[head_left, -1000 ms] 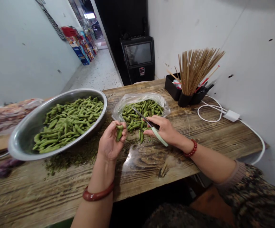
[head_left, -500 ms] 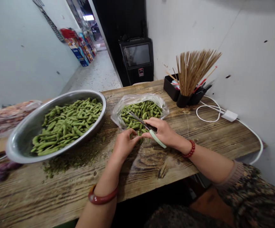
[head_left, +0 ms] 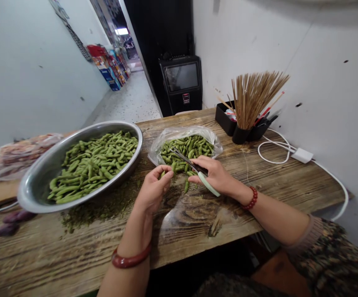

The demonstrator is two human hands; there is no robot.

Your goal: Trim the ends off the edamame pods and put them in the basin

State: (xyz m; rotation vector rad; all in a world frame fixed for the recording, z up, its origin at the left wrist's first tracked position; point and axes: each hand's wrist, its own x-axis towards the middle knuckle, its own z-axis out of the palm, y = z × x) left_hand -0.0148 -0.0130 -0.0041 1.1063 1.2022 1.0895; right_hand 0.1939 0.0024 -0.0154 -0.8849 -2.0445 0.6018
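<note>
My left hand (head_left: 156,185) is closed in a pinch around a green soybean pod (head_left: 163,174), partly covered by the fingers. Scissors (head_left: 208,183) with pale green handles sit in my right hand (head_left: 214,175), their blades pointing away to the left over the pods. Just beyond both hands lies a clear plastic bag (head_left: 157,145), spread open with many pods (head_left: 191,144) in it. A loose pod (head_left: 186,186) rests on the wood between my hands. At the left stands a big steel bowl (head_left: 30,194) heaped with pods (head_left: 95,165).
Plant trimmings (head_left: 88,214) litter the wooden table (head_left: 179,243) below the bowl. Bagged meat-like pieces (head_left: 20,156) and purple items (head_left: 7,229) are at far left. Black holders with wooden skewers (head_left: 250,103) stand back right, near a white cable and adapter (head_left: 302,155).
My left hand has drawn slightly left, away from my right hand, with a pod in its fingers. The scissors stay in my right hand. The view has shifted a little.
</note>
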